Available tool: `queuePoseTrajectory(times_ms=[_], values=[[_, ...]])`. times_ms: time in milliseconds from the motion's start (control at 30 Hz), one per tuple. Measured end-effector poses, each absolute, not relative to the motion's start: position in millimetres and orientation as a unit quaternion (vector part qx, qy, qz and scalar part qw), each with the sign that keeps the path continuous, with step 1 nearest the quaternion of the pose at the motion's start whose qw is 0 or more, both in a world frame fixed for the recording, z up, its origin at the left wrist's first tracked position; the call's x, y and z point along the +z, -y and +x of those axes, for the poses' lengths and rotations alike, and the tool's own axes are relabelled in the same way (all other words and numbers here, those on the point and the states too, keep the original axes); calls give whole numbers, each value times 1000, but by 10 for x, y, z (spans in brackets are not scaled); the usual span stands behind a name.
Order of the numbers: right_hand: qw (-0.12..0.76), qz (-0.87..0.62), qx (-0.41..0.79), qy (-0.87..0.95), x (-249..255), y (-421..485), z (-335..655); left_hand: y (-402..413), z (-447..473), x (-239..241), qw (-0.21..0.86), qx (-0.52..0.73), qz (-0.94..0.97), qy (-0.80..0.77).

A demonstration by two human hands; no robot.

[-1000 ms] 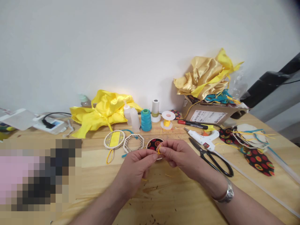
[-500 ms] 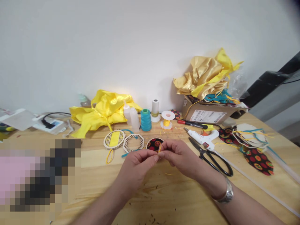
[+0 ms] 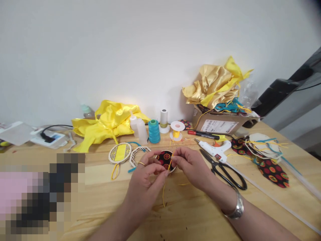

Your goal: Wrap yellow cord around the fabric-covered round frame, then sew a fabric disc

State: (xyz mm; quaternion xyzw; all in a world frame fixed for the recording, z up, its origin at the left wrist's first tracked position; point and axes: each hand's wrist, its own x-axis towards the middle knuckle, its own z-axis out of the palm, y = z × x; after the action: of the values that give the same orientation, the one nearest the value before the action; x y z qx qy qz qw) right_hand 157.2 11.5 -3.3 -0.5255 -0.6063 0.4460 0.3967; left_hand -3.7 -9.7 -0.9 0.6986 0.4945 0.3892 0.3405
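Note:
Yellow cord (image 3: pixel 164 195) runs between my two hands, with a loose end hanging toward the table. My left hand (image 3: pixel 147 174), a ring on one finger, pinches the cord between thumb and fingertips. Close beside it, my right hand (image 3: pixel 192 164) grips the cord's upper part, a silver bracelet on that wrist. Just behind the fingers lies a round wooden frame with black, red-patterned fabric (image 3: pixel 165 158), partly covered by both hands. Left of it are an octagonal lattice frame (image 3: pixel 136 154), partly hidden by my left hand, and a round lattice piece with a yellow panel (image 3: pixel 120 153).
Black-handled scissors (image 3: pixel 232 175) and a white glue gun (image 3: pixel 217 149) lie at the right. Behind stand a blue thread cone (image 3: pixel 153 131), a yellow cord spool (image 3: pixel 177 126) and squeeze bottles (image 3: pixel 141 130). Yellow fabric (image 3: pixel 105 120) and a cardboard box (image 3: pixel 215 124) sit by the wall.
My left fingers have spread and lifted a little, and more of the yellow cord shows between my hands, with an end hanging down. The view has shifted slightly.

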Motion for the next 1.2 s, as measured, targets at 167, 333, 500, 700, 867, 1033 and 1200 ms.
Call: queuePoseTrajectory(times_ms=[167,333,500,700,867,1033,1200], values=[[414,-484,565,525,-17,-102,1537,172,9,-111,340,372,725,-470],[402,-439,639,487,26,-51,1507,199,25,-118,382,374,711,-457],[385,-468,594,528,35,-51,1517,186,38,-29,530,414,590,-447],[366,-480,563,564,17,-58,1512,124,21,1,578,396,540,-466],[368,-477,554,574,3,-57,1512,112,-9,42,519,359,574,-521],[365,-478,559,571,16,-58,1515,107,-12,63,528,355,559,-532],[353,-483,575,558,47,-51,1521,81,-28,41,549,359,542,-525]])
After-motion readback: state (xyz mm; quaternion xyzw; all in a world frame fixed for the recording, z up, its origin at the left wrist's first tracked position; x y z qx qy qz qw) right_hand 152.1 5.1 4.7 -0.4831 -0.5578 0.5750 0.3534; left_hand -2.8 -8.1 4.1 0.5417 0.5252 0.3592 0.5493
